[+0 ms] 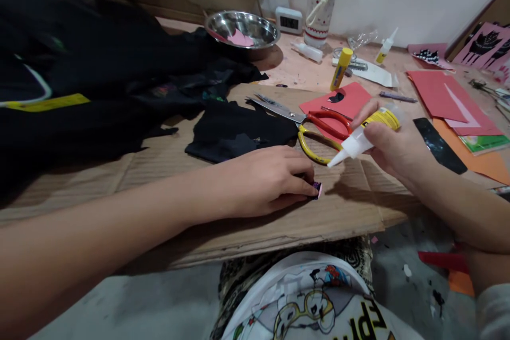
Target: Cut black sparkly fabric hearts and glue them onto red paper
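Observation:
My left hand (279,178) rests on the cardboard sheet (350,218), its fingers closed on a small dark piece with a pink edge (317,190). Most of that piece is hidden under the fingertips. My right hand (392,143) grips a white glue bottle (360,141) with a yellow label. The bottle is tilted, its narrow nozzle pointing down and left, above and apart from the small piece. Just behind both hands lie scissors (297,117) with one red and one yellow handle, their blades over a scrap of black fabric (239,130).
Black cloth (99,79) is heaped on the left. Behind stand a metal bowl (261,37) holding pink paper, a small digital clock (289,20), a patterned bottle (319,13) and a yellow glue stick (341,69). Red paper sheets (434,95) lie at the right.

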A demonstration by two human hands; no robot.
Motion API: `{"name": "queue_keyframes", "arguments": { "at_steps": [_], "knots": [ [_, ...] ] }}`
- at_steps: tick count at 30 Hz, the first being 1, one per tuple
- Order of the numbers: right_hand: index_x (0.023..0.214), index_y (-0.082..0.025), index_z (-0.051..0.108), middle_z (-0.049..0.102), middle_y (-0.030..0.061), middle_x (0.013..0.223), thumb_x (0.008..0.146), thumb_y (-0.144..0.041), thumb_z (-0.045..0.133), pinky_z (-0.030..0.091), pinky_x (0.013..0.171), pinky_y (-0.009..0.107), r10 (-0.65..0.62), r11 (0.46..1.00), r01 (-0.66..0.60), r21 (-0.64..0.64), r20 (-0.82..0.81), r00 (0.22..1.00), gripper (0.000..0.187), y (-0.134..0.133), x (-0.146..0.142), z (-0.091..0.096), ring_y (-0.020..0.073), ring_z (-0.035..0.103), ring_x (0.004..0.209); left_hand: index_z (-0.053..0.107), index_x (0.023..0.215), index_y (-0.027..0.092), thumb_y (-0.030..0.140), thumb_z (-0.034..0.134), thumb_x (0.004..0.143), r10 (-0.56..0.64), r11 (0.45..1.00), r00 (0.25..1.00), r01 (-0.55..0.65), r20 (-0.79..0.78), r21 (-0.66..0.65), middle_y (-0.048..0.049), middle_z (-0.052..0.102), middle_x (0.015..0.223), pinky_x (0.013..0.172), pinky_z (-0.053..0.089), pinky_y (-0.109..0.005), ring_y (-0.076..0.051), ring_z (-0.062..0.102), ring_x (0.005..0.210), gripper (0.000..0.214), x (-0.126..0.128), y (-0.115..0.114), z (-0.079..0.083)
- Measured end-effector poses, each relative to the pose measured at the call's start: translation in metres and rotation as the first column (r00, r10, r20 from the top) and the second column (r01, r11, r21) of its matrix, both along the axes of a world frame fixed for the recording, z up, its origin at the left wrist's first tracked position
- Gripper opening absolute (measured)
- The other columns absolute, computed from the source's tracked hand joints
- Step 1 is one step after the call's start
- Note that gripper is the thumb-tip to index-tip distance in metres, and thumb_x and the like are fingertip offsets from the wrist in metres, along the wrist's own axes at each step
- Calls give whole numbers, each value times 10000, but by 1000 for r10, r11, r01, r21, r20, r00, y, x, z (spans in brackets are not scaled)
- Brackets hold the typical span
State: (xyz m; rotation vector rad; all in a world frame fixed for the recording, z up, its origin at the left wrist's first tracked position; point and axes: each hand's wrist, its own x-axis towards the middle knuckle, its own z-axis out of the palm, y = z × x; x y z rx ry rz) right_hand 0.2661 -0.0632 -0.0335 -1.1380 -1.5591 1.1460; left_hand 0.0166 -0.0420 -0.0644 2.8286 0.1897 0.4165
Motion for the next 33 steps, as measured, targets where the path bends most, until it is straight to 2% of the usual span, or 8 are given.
{"name": "queue_keyframes", "arguments": {
  "at_steps": [2, 5, 10, 18, 29, 33],
  "knots": [
    [793, -241, 574, 515, -45, 671, 802, -623, 750, 404, 530, 254, -21, 1000, 20, -17, -56, 998, 421, 2, -11, -5, 116, 479, 564, 771, 1102, 230, 205, 548, 1005, -8, 1000, 1000, 8, 4, -12, -85, 739, 1048, 894, 520, -339, -201, 663, 957, 244, -1, 1, 0],
    [716, -226, 585, 514, -35, 620, 846, -670, 671, 405, 520, 259, 0, 1000, 0, -27, 5, 1000, 470, 5, -19, -17, 119, 475, 541, 772, 1112, 221, 192, 556, 996, -6, 1000, 1000, 6, 10, -5, -88, 739, 1060, 893, 521, -346, -212, 667, 965, 247, -1, 1, -1],
    [725, -223, 647, 561, -17, 598, 891, -734, 565, 448, 541, 279, 64, 998, -62, -34, 72, 995, 544, 3, -17, -30, 141, 533, 549, 776, 1103, 224, 206, 549, 1004, -7, 1000, 1000, 7, 9, 6, -88, 746, 1066, 876, 522, -343, -210, 667, 960, 248, -2, 0, -2],
    [710, -223, 612, 562, -24, 586, 824, -771, 622, 500, 575, 292, 129, 991, -121, -57, 150, 980, 559, -9, -25, -19, 143, 559, 555, 776, 1113, 220, 199, 577, 992, -3, 1000, 1000, 3, 31, 9, -87, 750, 1087, 882, 534, -345, -210, 678, 968, 234, -1, 0, -4],
    [711, -210, 572, 568, -24, 620, 902, -706, 580, 454, 523, 246, 164, 986, -168, 0, 215, 963, 532, -8, -25, -24, 111, 526, 553, 782, 1103, 227, 225, 547, 1010, 3, 1000, 1000, -3, 1, 31, -88, 754, 1082, 871, 540, -342, -208, 685, 960, 252, -1, 0, -2],
    [705, -214, 568, 566, -25, 621, 889, -722, 584, 460, 530, 246, 166, 985, -170, 1, 214, 963, 541, -8, -26, -22, 113, 522, 559, 783, 1105, 218, 227, 542, 1012, -7, 999, 1000, 6, 15, 41, -94, 753, 1079, 861, 545, -344, -212, 687, 944, 258, -1, 1, -4]
  ]
}}
